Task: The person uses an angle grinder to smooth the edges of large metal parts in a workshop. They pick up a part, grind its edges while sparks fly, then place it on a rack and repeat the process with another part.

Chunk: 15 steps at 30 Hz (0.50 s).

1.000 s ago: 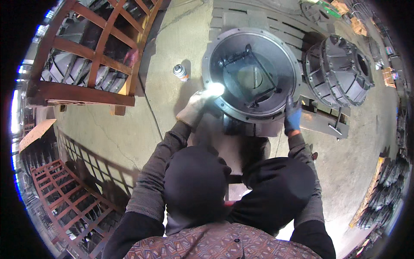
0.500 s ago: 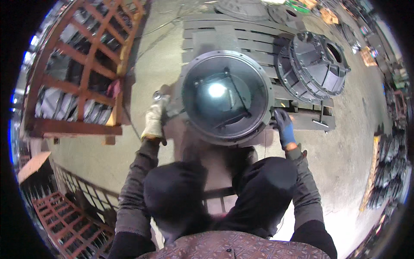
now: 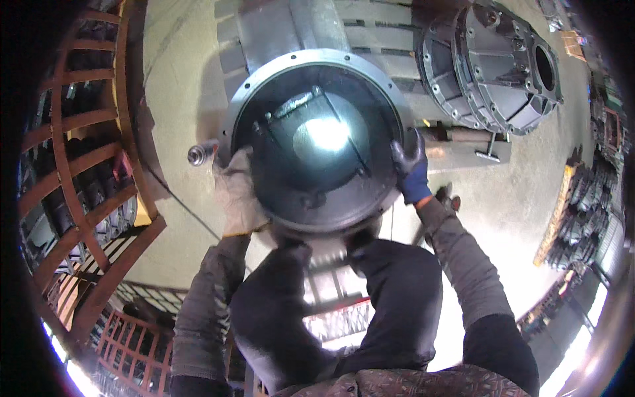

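Note:
A large round grey metal housing [image 3: 317, 142] with a bolt-hole flange faces up in front of me, a bright spot of light inside it. My left hand [image 3: 233, 188], in a pale work glove, grips its left rim. My right hand [image 3: 410, 171], in a blue and dark glove, grips its right rim. My knees in dark trousers sit just below the housing. The underside of the housing is hidden.
A second grey housing [image 3: 493, 66] lies on a grey pallet [image 3: 370, 33] at the upper right. A small can [image 3: 198, 154] stands on the concrete floor by my left hand. Rust-red steel racks [image 3: 86, 165] with parts fill the left side. More parts line the right edge.
The housing now looks larger and nearer, filling the centre of the view. Both hands have stayed on its rim, left hand lower on the left side.

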{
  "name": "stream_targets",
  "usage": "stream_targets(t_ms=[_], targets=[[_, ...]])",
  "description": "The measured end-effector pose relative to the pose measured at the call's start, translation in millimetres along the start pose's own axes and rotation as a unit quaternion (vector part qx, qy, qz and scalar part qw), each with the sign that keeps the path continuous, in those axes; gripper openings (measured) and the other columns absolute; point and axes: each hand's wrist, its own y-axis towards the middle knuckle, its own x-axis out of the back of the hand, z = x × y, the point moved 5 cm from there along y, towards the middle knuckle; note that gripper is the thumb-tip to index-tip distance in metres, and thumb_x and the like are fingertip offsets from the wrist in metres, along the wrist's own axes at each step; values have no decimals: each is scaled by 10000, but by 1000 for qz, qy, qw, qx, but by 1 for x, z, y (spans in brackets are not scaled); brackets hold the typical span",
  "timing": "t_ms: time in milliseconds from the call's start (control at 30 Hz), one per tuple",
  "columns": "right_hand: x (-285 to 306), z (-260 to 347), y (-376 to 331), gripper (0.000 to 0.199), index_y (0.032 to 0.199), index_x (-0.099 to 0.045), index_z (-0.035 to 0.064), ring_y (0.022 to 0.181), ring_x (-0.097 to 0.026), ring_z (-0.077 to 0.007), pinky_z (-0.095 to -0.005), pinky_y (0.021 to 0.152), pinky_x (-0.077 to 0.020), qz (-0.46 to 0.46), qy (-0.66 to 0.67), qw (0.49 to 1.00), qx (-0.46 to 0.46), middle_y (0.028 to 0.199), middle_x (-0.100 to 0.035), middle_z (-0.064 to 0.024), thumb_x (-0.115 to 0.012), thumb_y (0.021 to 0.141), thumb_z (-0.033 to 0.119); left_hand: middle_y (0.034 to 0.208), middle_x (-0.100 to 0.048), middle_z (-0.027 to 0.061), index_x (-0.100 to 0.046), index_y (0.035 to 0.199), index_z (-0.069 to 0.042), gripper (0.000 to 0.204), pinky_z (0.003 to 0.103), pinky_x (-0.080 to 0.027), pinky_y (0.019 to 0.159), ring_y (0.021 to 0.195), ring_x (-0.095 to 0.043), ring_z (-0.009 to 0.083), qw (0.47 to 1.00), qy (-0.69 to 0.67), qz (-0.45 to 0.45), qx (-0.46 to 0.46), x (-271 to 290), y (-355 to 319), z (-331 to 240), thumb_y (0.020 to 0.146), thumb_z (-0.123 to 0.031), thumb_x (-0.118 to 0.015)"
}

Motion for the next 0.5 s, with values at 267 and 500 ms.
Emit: stream_targets(t_ms=[267, 500], targets=[[7, 20, -1, 664, 1562, -393, 111, 1180, -667, -548, -563, 938, -566, 65, -268, 958, -78, 1266, -718, -308, -667, 1059, 446, 1286, -771, 177, -624, 1443, -6, 584, 418, -533, 1062, 1165, -734, 324, 971, 6, -60, 230, 3, 5, -10, 985, -344, -760], [6, 34, -5, 670, 1543, -446, 74, 1101, -697, -543, -579, 925, -568, 93, -278, 952, -85, 1200, -724, -333, -691, 1023, 420, 1208, -799, 167, -720, 1310, 5, 501, 430, -558, 964, 1115, -753, 340, 989, -29, -30, 145, -2, -2, 10, 1045, -416, -661]])
